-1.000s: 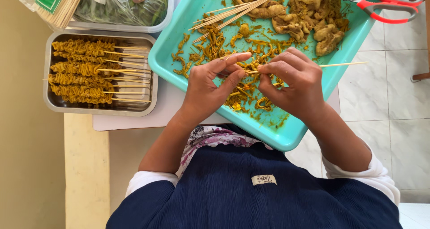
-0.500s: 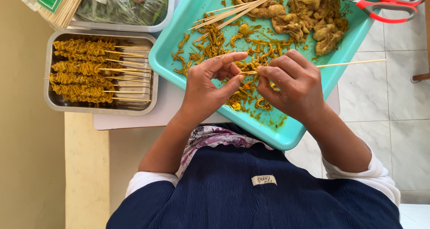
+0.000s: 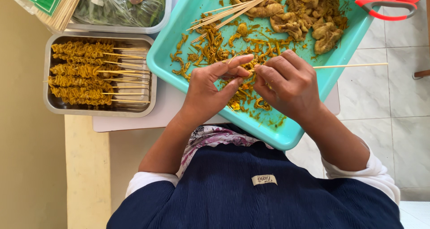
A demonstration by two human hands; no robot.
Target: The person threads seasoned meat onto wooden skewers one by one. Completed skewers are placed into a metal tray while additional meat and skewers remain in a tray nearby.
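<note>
Hands: both are working over the near half of the teal tray (image 3: pixel 286 139), fingertips meeting above the yellow strips (image 3: pixel 210 47).
Right hand (image 3: pixel 291 88): it is pinching a thin skewer (image 3: pixel 349 66), fingers curled tight round the near end; the free end is pointing out past the tray's right edge, probably to keep the point facing the other hand.
Left hand (image 3: pixel 210 88): thumb and forefinger are closing narrowly on a small yellow strip at the skewer's tip, seemingly feeding it onto the point; the rest of the fingers are folding under.
Strip supply: loose strips are lying scattered in the tray middle, right under the hands, so each is an easy reach.
Lumps (image 3: pixel 313 18): bigger yellow pieces are sitting at the tray's far side, near a bundle of spare sticks (image 3: pixel 237 7).
Scissors (image 3: pixel 380 0): red-handled, resting on the far right rim, well apart from the hands.
Steel pan (image 3: pixel 143 108): it is sitting left of the tray, holding finished skewers (image 3: pixel 80 72) in rows.
Plastic tub (image 3: pixel 165 14): clear, lying beyond the pan with greens in a bag.
Obstruction: hands are hiding the skewer's tip, so the strip's seat on it cannot be told.
</note>
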